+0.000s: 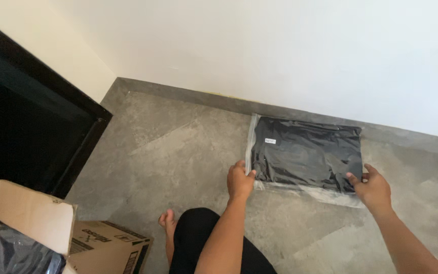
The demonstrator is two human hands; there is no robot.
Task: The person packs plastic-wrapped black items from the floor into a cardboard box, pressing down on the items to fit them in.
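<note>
On the grey concrete floor [178, 152] by the white wall, both outstretched arms are reaching centre-right, the left hand [240, 181] and right hand [372, 189] pinching the near corners of a clear-bagged black garment [307, 152], an open cardboard box [51, 233] sitting lower left.

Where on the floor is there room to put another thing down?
Bare floor lies between the black doorway and the bagged black garment, and right of it. It's crowded near the cardboard box and the bare foot.

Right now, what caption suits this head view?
Both hands, left hand and right hand, grip a bagged black garment on the floor.
</note>
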